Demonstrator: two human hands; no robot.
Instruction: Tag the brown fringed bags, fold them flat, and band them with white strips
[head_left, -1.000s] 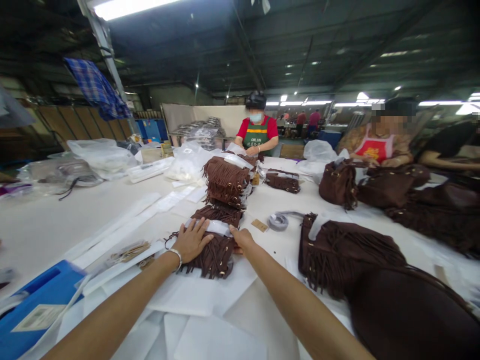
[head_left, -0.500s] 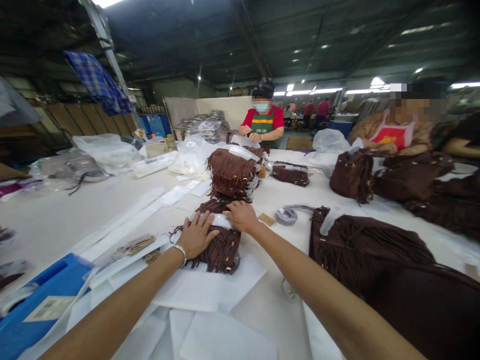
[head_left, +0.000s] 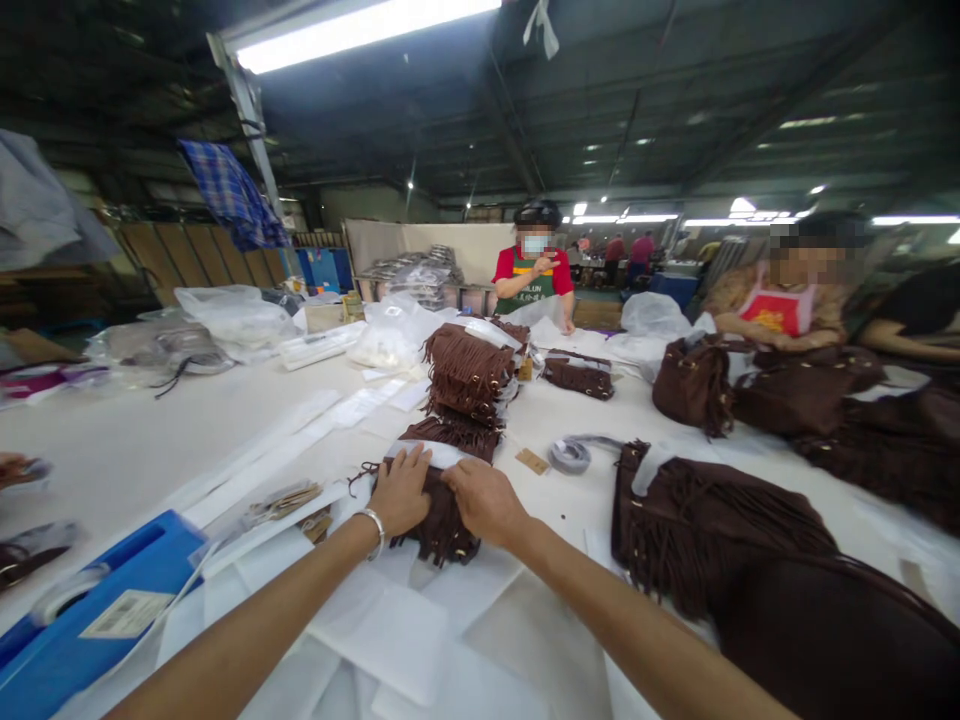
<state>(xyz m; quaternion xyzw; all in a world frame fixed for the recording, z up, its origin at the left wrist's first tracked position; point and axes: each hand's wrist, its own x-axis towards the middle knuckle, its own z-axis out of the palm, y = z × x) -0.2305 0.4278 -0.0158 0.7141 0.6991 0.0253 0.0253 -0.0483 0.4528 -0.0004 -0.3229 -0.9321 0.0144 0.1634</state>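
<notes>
A small dark brown fringed bag (head_left: pixel 442 535) lies on the table in front of me, with a pale wrapping strip (head_left: pixel 431 453) across its top. My left hand (head_left: pixel 403 490) rests on the left part of the bag, its fingers stretched over the strip. On the right side, my right hand (head_left: pixel 484 500) has its fingers bent and closed at the bag's upper edge; the fingertips are partly hidden. Just beyond stands a stack of similar fringed bags (head_left: pixel 469 370). White paper sheets (head_left: pixel 390 620) are spread beneath and in front of the bag.
A blue plastic bin (head_left: pixel 142 570) stands at the left, near a bundle of tags (head_left: pixel 289 500). Larger brown bags (head_left: pixel 720 510) lie at the right, beside a grey coiled strap (head_left: pixel 570 457) and a tan tag (head_left: pixel 532 461). Co-workers (head_left: pixel 534 270) are across the table.
My right hand has moved down the bag's right side and its fingers have curled in. My left hand's fingers are closer together. The view has tilted up; the far co-worker has raised a hand.
</notes>
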